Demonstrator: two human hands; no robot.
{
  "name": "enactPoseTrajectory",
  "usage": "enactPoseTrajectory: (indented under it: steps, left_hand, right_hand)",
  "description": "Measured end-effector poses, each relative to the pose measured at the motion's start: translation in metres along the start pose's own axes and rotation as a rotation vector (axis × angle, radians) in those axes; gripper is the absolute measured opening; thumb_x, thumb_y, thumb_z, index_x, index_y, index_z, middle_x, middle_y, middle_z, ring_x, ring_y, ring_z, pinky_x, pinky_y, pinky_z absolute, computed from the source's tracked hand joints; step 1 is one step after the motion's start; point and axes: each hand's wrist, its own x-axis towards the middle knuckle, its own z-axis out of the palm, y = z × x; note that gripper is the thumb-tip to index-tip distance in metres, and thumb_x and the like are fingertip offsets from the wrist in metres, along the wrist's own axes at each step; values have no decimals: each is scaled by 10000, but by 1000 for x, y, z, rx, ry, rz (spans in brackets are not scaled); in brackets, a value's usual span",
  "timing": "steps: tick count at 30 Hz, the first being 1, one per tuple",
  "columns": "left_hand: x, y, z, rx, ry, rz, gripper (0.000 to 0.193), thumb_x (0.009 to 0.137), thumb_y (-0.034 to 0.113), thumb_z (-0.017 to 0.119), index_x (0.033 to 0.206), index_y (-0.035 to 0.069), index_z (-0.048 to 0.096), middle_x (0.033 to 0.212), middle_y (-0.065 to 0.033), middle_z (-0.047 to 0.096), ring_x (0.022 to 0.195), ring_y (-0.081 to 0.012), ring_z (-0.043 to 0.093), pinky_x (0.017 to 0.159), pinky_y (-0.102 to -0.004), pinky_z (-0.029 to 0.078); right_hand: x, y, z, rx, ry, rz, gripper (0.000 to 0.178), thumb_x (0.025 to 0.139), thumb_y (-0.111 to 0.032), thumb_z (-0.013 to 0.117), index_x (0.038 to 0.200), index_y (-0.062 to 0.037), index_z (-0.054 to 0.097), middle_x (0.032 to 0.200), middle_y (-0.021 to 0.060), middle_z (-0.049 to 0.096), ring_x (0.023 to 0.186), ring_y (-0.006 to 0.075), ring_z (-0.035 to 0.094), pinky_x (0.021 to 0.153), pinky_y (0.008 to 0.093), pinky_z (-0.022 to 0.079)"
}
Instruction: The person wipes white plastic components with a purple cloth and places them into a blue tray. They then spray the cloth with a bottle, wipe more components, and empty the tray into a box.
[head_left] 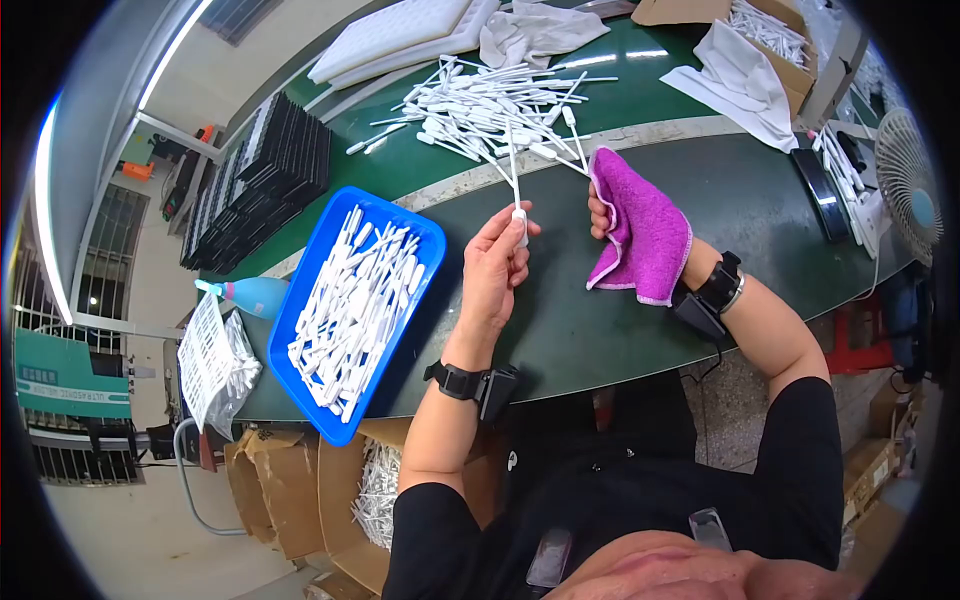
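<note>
My left hand (492, 270) is closed, pinching a white foam-tipped swab (516, 200) whose stick points up toward the pile. My right hand (598, 214) is closed around a purple cloth (648, 228) with a pale edge, which drapes over most of the hand and hides many fingers. A white stick end reaches the cloth's top; whether this hand grips it I cannot tell. Beyond both hands lies a loose pile of white swabs (490, 100). To the left of my left hand, a blue tray (432, 250) holds many more swabs.
Stacked black trays (265, 180), a blue squeeze bottle (258, 296) and a bag of swabs (232, 365) stand at left. White foam blocks (400, 40) and white cloths (735, 85) lie at the back. A fan (908, 185) stands right; a cardboard box (345, 500) sits below the table edge.
</note>
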Motion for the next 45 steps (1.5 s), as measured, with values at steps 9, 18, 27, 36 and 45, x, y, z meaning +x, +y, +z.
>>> enactPoseTrajectory:
  steps: [9, 18, 27, 36, 45]
  left_hand:
    - [-2, -20, 22, 251, -137, -23, 258, 937, 169, 571, 1135, 4, 581, 805, -26, 617, 526, -18, 434, 420, -158, 339]
    - [-7, -26, 40, 436, -406, -256, 199, 917, 182, 612, 965, -11, 604, 734, -40, 635, 555, -57, 563, 451, -183, 448]
    - [-2, -27, 35, 409, -232, -112, 216, 911, 207, 629, 923, -9, 630, 709, -34, 632, 552, -59, 564, 466, -178, 437]
    - [2, -8, 23, 390, 49, 293, 244, 932, 217, 604, 868, -9, 668, 643, 6, 566, 485, -34, 456, 423, -175, 303]
    - [-8, 18, -1, 101, 376, 440, 259, 952, 226, 566, 911, -17, 648, 608, -7, 543, 481, -55, 484, 411, -184, 327]
  right_hand:
    - [2, 20, 67, -250, 474, -226, 313, 963, -333, 513, 1055, -36, 550, 801, 28, 568, 683, 136, 551, 653, 260, 478]
    - [3, -21, -2, 254, -193, -158, 249, 978, -276, 484, 1025, -33, 510, 729, 9, 500, 661, 134, 509, 607, 256, 442]
    - [3, 30, 51, -97, 189, -203, 254, 966, -280, 500, 1062, -46, 486, 640, -12, 468, 554, 89, 479, 539, 219, 394]
    - [-7, 38, 37, -193, -93, 377, 257, 972, -304, 476, 1051, -61, 505, 691, -4, 491, 544, 84, 489, 503, 218, 398]
    - [-12, 43, 47, -750, 160, 306, 219, 968, -279, 499, 1020, -68, 528, 702, -14, 499, 544, 75, 492, 495, 207, 396]
